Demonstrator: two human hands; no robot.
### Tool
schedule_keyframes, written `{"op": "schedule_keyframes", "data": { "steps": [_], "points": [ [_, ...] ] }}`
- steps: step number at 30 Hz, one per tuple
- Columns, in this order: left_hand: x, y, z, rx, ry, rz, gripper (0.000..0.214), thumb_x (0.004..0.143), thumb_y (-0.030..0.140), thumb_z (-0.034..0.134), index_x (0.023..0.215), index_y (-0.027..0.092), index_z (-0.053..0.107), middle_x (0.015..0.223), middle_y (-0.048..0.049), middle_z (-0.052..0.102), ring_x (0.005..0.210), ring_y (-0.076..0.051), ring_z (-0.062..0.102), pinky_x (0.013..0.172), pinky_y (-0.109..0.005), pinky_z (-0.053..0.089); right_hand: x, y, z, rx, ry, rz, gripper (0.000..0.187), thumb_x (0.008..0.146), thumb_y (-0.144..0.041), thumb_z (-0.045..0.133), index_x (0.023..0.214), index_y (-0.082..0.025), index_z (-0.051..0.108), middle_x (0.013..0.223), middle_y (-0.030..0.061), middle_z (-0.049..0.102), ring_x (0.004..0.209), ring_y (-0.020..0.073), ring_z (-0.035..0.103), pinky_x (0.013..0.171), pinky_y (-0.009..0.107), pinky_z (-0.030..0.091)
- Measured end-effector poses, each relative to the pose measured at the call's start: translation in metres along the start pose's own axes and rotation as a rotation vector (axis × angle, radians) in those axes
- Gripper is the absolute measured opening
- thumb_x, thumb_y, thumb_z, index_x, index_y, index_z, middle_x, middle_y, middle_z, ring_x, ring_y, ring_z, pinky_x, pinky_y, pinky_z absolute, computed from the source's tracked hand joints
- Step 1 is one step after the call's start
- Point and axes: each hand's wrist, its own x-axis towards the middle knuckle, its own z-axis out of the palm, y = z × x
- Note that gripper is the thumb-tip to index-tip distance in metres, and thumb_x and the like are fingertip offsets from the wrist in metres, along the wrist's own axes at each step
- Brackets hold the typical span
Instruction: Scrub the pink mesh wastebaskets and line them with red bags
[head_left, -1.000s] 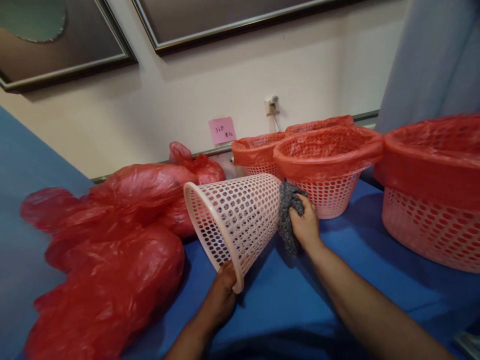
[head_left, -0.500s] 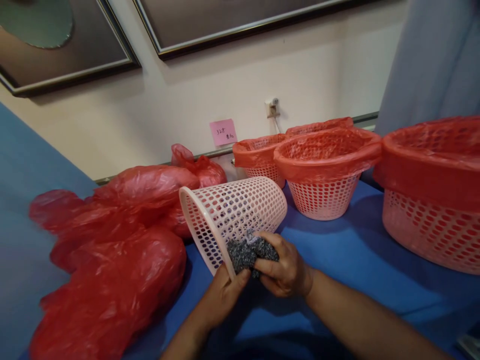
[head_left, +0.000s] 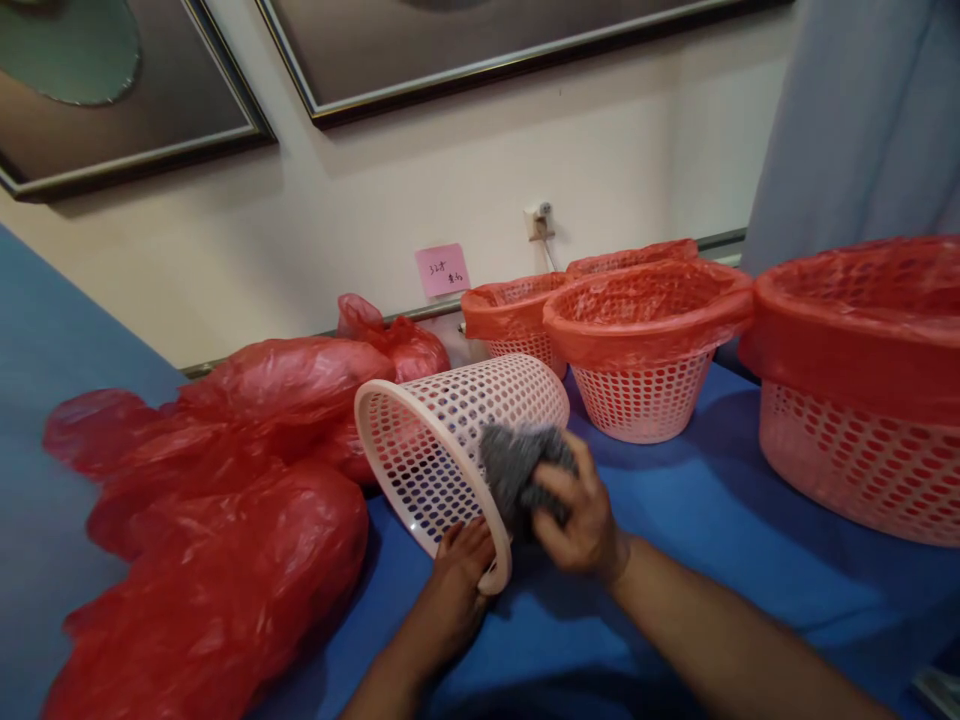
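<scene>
So far: basket (head_left: 450, 440) tipped on its side, unlined, mid-wipe.
Right hand (head_left: 577, 515): closed round grey cloth (head_left: 517, 465), pressed to the basket's wall.
Left hand (head_left: 457, 590): clamped on the basket's near rim.
Done: lined baskets (head_left: 645, 340) right of the basket, three or perhaps more.
Unused: red bags (head_left: 225, 500) heaped left of the basket.
Surface: blue cover (head_left: 712, 520) beneath.
Room: cream wall behind, pink note (head_left: 442, 270), socket (head_left: 538, 217).

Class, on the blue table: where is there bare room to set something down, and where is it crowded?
Bare: the blue table between the right hand with its grey cloth, the middle lined basket and the big lined basket. Crowded: the red bags fill the left; the tipped basket sits centre.
</scene>
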Motion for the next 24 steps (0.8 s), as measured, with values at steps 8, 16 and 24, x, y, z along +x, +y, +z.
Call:
{"op": "schedule_keyframes", "data": {
  "steps": [8, 16, 24],
  "points": [
    [-0.002, 0.034, -0.030, -0.547, 0.015, -0.061, 0.058, 0.084, 0.045, 0.069, 0.135, 0.020, 0.058, 0.127, -0.0099, 0.067, 0.117, -0.029, 0.062, 0.102, -0.041, 0.051, -0.003, -0.024, 0.002, 0.092, -0.201, -0.331, 0.052, 0.074, -0.019, 0.057, 0.126, -0.024, 0.059, 0.149, 0.0127, 0.035, 0.123, 0.0278, 0.054, 0.090, 0.042, 0.058],
    [-0.003, 0.035, -0.030, -0.447, 0.087, -0.037, 0.056, 0.098, 0.054, 0.043, 0.144, 0.023, 0.052, 0.140, -0.0102, 0.060, 0.136, -0.031, 0.048, 0.122, -0.051, 0.029, -0.001, 0.020, 0.005, -0.132, 0.121, 0.273, 0.041, 0.080, -0.017, 0.056, 0.120, -0.024, 0.061, 0.131, 0.0126, 0.053, 0.123, 0.0276, 0.056, 0.105, 0.049, 0.049],
    [-0.002, -0.004, 0.000, -0.181, 0.082, 0.038, 0.056, 0.099, 0.041, 0.047, 0.151, 0.022, 0.041, 0.152, -0.0120, 0.049, 0.143, -0.030, 0.040, 0.123, -0.053, 0.026, 0.002, 0.034, 0.003, -0.121, 0.092, 0.330, 0.041, 0.082, -0.021, 0.058, 0.123, -0.022, 0.061, 0.132, 0.0134, 0.053, 0.122, 0.0283, 0.056, 0.105, 0.050, 0.048]
  ]
}}
